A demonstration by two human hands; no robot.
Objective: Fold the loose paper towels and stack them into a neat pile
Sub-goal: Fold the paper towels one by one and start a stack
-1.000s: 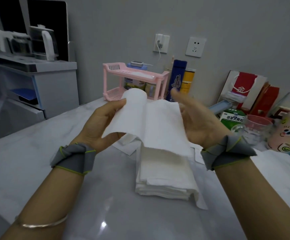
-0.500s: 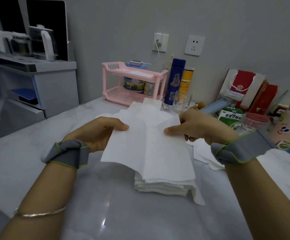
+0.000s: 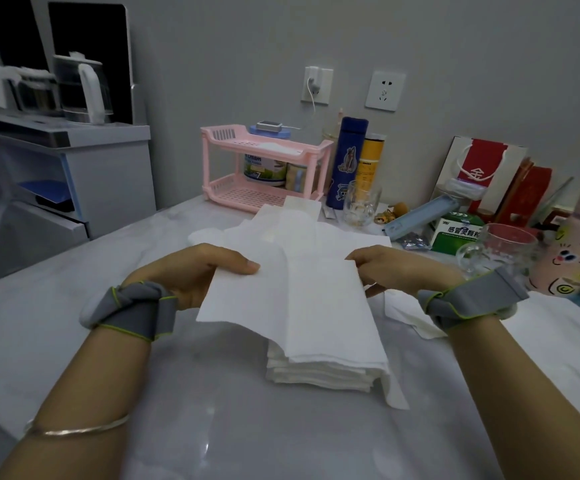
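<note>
Towel pinched: left fingers, right fingers.

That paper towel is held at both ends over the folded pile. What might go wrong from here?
The paper towel is pinched at its far edge by the left hand and right hand, and its left flap sags, so the fold may end crooked. The pile has a sheet hanging off its near right corner; a skewed landing could make it untidier. The glass mug stands near the right hand and might get knocked.
</note>
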